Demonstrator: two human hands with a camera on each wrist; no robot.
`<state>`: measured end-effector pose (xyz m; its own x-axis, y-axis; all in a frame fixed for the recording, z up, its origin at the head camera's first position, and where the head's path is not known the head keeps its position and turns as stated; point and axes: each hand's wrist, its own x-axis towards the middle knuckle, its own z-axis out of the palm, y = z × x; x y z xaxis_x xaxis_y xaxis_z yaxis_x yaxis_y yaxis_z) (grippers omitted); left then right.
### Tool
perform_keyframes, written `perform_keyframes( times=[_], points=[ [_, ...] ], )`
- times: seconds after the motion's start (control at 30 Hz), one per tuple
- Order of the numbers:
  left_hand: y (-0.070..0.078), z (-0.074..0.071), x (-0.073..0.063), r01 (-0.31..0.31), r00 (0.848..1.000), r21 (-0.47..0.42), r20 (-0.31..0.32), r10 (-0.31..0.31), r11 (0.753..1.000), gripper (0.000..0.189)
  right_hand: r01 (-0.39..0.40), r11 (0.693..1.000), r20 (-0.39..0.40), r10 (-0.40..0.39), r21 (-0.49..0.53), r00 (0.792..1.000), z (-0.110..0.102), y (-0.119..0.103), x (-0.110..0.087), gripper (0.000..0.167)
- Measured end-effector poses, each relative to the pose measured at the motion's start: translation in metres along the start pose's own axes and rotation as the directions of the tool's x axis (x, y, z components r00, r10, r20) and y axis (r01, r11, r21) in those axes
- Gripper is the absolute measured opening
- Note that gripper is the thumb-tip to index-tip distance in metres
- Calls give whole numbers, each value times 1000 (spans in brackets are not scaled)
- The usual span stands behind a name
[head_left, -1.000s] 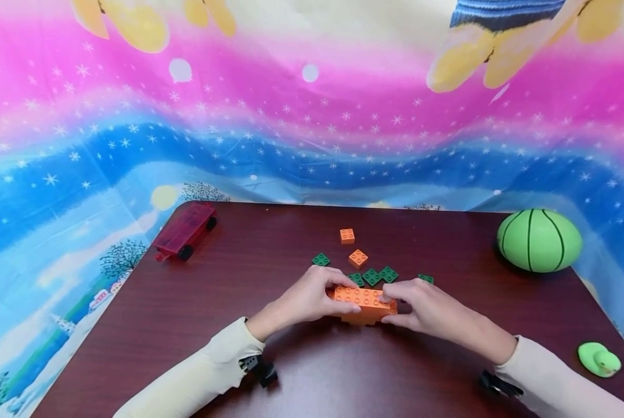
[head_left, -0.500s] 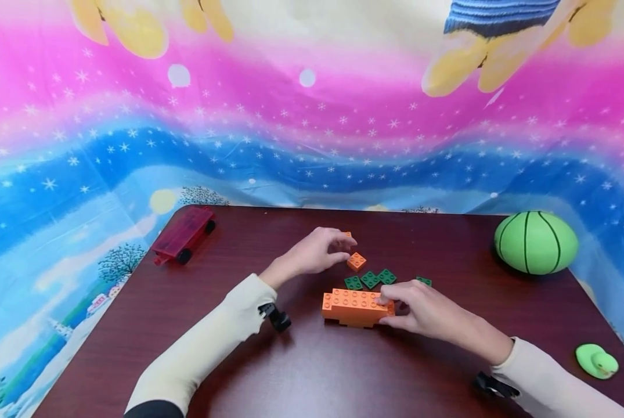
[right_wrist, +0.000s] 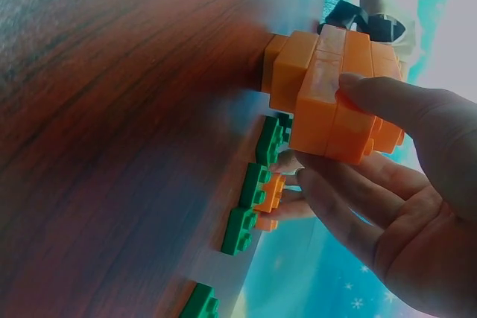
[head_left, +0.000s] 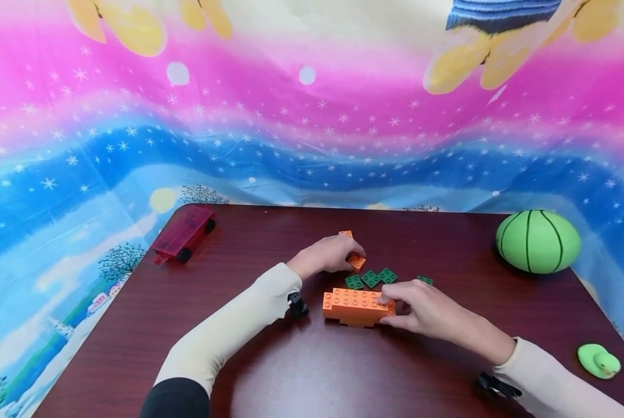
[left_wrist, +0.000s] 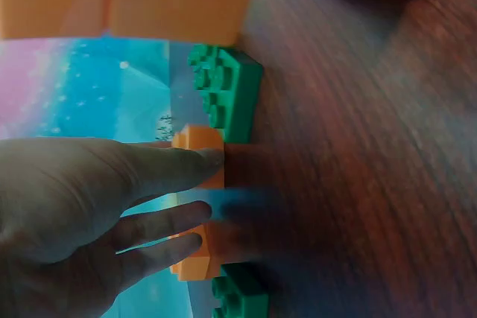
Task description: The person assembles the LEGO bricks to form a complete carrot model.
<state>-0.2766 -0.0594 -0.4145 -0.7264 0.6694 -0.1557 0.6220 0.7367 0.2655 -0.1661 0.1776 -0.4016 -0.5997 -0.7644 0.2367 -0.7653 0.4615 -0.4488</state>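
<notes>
An orange block build (head_left: 359, 306), stacked in layers with studs on top, stands at the near middle of the table. My right hand (head_left: 426, 307) grips its right end, thumb on the near side and fingers on the far side, as the right wrist view also shows. Farther back, my left hand (head_left: 328, 255) pinches a small orange brick (head_left: 357, 263) resting on the table; its thumb (left_wrist: 171, 169) lies against the brick in the left wrist view. Another orange brick (head_left: 346, 233) sits just behind, partly hidden by the left hand. Several green four-stud plates (head_left: 371, 278) lie between the hands.
A translucent red toy cart (head_left: 184, 235) with black wheels stands at the back left. At the right are a green ball (head_left: 538, 241) and a small light-green toy (head_left: 599, 361). A printed cloth (head_left: 301, 133) hangs behind the dark table (head_left: 270, 360).
My left hand has let go of the orange build, reached back and closed round a small orange brick. My right hand has kept its grip on the build.
</notes>
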Motion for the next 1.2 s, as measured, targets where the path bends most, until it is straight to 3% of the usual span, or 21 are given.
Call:
perform_keyframes(
  times=[0.2, 0.37, 0.57, 0.73, 0.97, 1.1, 1.2],
  points=[
    [-4, -2, 0, -25, 999, -4, 29, 25, 1000, 33, -2, 1000, 2, 2, 0, 1000, 1, 0, 1, 35],
    [-8, -11, -9, -54, 998, -120, 6, 55, 991, 37, -6, 1000, 1, 6, 5, 1000, 2, 0, 1, 35],
    [2, -29, -36, -99, 991, -294, -120, 66, 951, 39, -28, 999, 13, 28, 19, 1000, 3, 0, -1, 31],
    [11, -39, -66, -115, 980, -353, -193, 48, 929, 40, -46, 999, 18, 45, 17, 999, 1, -1, -1, 29],
    [22, -34, -98, -166, 978, -412, -187, 95, 896, 39, -72, 997, 35, 71, 18, 997, 0, -1, 0, 28],
    [32, -28, -108, -217, 970, -390, -193, 151, 895, 37, -69, 997, 33, 68, 18, 997, 0, -1, 1, 28],
    [37, -24, -113, -224, 967, -353, -193, 164, 908, 36, -57, 998, 29, 57, 21, 998, 1, 0, 2, 28]
  ],
)
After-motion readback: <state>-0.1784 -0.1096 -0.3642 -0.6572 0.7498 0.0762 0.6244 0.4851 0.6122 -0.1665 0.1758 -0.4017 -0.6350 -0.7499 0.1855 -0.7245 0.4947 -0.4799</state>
